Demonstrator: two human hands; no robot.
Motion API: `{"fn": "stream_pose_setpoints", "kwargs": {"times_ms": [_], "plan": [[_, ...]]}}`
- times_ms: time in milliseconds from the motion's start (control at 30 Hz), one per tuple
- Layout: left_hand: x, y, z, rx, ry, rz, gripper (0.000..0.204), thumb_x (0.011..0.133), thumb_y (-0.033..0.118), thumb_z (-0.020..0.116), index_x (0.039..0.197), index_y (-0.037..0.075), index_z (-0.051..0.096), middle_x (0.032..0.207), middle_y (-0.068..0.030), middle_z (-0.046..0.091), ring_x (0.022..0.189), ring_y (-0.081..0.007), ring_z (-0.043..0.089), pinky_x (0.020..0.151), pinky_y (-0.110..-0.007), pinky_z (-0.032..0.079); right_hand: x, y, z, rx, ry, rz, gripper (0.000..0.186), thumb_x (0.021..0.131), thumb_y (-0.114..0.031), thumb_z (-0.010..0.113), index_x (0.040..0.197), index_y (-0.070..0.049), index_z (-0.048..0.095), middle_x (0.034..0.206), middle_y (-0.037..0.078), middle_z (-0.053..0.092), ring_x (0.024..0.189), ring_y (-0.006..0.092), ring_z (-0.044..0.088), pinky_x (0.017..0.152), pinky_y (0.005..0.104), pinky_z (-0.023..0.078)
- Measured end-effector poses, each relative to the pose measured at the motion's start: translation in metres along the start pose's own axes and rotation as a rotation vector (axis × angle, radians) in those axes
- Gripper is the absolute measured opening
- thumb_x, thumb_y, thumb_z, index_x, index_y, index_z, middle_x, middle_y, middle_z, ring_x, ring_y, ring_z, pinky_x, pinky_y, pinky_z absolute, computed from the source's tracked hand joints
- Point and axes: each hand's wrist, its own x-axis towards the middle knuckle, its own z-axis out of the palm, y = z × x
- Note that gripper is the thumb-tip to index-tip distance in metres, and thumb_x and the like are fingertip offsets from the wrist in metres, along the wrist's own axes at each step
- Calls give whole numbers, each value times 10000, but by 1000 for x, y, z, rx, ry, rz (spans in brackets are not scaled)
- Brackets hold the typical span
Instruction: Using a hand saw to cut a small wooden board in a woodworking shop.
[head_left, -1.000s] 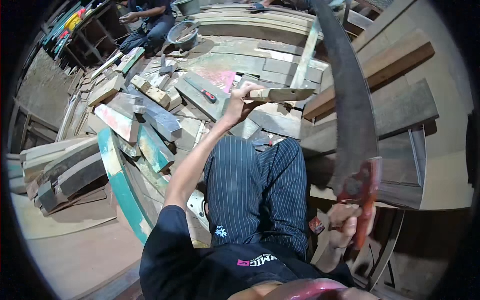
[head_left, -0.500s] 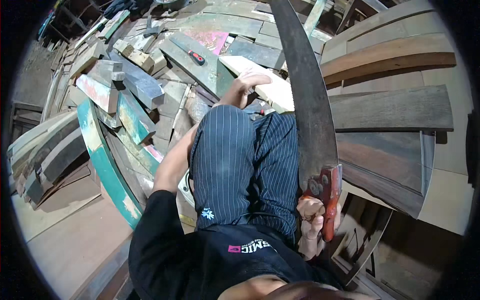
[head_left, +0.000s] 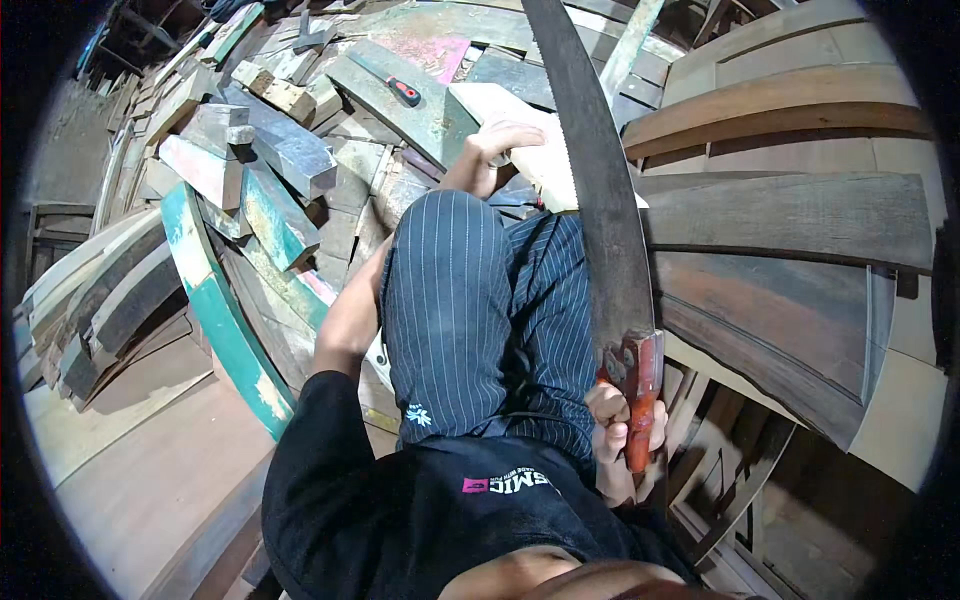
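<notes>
My right hand (head_left: 615, 430) grips the red handle of a large handsaw (head_left: 610, 240), its long toothed dark blade pointing away from me. Beyond my raised knee, my left hand (head_left: 500, 145) has its fingers wrapped over a pale wooden board (head_left: 545, 170). The blade lies across or just beside that board's right side; whether they touch I cannot tell. A red-and-black handled tool (head_left: 400, 92) lies on a grey-green plank (head_left: 385, 105) ahead of that hand. My left forearm (head_left: 345, 325) runs alongside my striped trouser leg.
Painted offcuts and blocks (head_left: 265, 150) are heaped ahead and left, with a long teal-and-cream plank (head_left: 220, 310) beside me. Stacked curved-looking boards (head_left: 125, 300) are at far left. At right, wide boards (head_left: 780, 215) and brown beams (head_left: 760, 110) lie on pale panels.
My left hand has lowered behind the knee, and the board it holds now shows its broad pale face. The saw has shifted left, alongside that board. The view has also moved.
</notes>
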Motion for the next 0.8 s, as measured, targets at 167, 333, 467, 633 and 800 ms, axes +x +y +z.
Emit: {"fn": "stream_pose_setpoints", "kwargs": {"times_ms": [167,333,467,633,800], "plan": [[0,1,4,-38,42,-7,361,707,26,704,1063,87,703,1117,-82,697,1128,-259,627,1118,-542,294,37,-37,22,365,148,160,354,797,-178,677,995,2,445,604,60,529,520,93,479,500,265,428],[9,0,12,107,-7,40,423,676,-25,731,1082,81,678,1126,-60,691,1126,-252,629,1102,-546,324,57,-44,13,206,60,449,306,827,-253,671,814,-2,496,665,82,563,560,146,519,544,286,447],[19,-13,23,-61,-27,98,456,693,-80,654,1132,41,634,1126,-119,673,1101,-312,618,1007,-457,434,51,-8,22,-179,36,-52,399,874,-228,659,1200,-158,440,941,160,513,625,200,526,501,309,393],[13,-45,27,-1,-112,19,452,683,-52,632,1127,29,633,1144,-142,664,1129,-322,597,981,-444,452,73,-21,39,-58,10,269,178,864,-168,636,1023,-91,618,625,3,445,448,158,426,440,305,313],[-27,-71,21,78,-22,50,361,701,-4,659,1061,13,655,1129,-142,658,1112,-314,587,961,-405,441,100,-39,62,-132,-78,252,262,845,-212,646,709,-26,521,622,47,555,448,163,548,452,283,427]]}}
